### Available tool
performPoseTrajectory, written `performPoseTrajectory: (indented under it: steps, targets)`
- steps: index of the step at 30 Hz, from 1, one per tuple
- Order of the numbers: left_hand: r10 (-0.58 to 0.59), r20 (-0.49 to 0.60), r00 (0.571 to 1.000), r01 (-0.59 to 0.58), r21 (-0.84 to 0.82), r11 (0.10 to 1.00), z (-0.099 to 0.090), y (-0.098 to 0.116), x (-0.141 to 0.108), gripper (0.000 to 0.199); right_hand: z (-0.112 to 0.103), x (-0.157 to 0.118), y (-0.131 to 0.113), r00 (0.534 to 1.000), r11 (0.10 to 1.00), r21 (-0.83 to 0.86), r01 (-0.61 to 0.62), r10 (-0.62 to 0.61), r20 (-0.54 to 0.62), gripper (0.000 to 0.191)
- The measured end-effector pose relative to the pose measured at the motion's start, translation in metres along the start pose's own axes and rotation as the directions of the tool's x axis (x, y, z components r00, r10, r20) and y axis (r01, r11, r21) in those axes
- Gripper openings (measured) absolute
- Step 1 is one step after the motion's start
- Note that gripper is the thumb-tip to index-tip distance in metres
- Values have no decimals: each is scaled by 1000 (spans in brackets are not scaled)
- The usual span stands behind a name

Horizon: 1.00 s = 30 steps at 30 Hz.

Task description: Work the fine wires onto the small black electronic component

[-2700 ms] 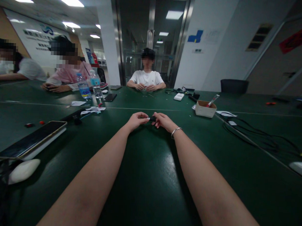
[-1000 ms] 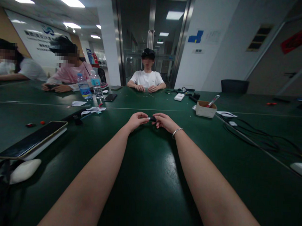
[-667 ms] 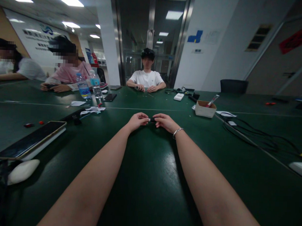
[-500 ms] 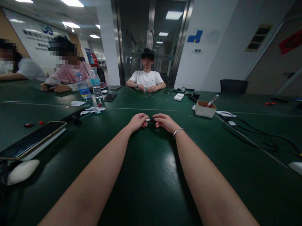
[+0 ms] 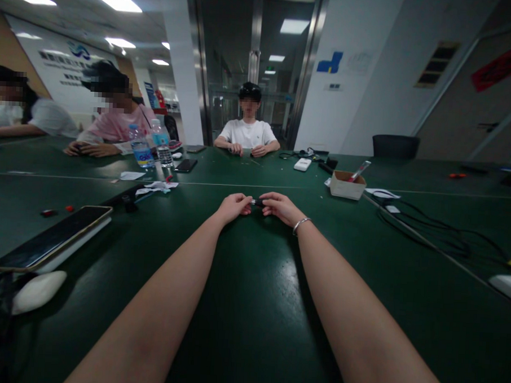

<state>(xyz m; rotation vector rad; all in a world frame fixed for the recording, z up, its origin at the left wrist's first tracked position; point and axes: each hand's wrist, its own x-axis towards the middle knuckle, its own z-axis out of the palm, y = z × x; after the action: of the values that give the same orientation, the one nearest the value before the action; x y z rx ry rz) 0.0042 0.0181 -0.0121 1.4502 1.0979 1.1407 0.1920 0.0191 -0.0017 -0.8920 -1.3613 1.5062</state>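
Note:
Over the green table [image 5: 250, 315], my left hand [image 5: 234, 207] and my right hand [image 5: 280, 208] face each other, fingertips a short way apart. Between them is a small black piece with a silver end [image 5: 258, 203]; its exact kind is too small to make out. The thumb and fingers of my right hand pinch the black part. My left hand's fingers close on the silver end, which they partly cover. A silver bracelet [image 5: 300, 225] circles my right wrist.
A phone [image 5: 54, 236] lies on a white box at left, beside a white rounded object [image 5: 39, 292]. Two bottles [image 5: 141, 147] stand farther back. At right are a small open box [image 5: 347, 187] and black cables [image 5: 440, 222]. A person [image 5: 248, 132] sits opposite.
My left fingertips have shifted slightly right, toward my right hand. Less of the silver end shows between the hands. The person opposite has moved their hands a little.

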Motion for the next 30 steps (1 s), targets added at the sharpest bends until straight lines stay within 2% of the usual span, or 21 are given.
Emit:
performPoseTrajectory:
  steps: [5, 8, 12, 16, 20, 30]
  targets:
    - [46, -34, 998, -46, 3, 999, 2, -1, -1, 18, 2, 0, -1, 1000, 999, -30, -12, 12, -17, 16]
    - [34, -14, 999, -35, -14, 999, 2, 3, -3, 14, 3, 0, -1, 1000, 999, -33, -14, 13, -23, 16]
    - [25, 36, 999, -24, -32, 999, 0, 7, -6, 18, 1, 1, 1, 1000, 1000, -13, -6, 6, -23, 15]
    - [23, 23, 999, -23, -5, 1000, -1, 7, -6, 15, 0, 2, 2, 1000, 1000, -3, 5, -5, -24, 15]
    - [94, -18, 995, -94, -1, 996, 0, 4, -5, 23, 1, 1, 2, 1000, 1000, -29, -1, 1, -25, 15]
    - [71, 32, 997, -72, 27, 997, -1, 4, -5, 23, 0, 2, 2, 999, 1000, 10, -11, 11, -40, 14]
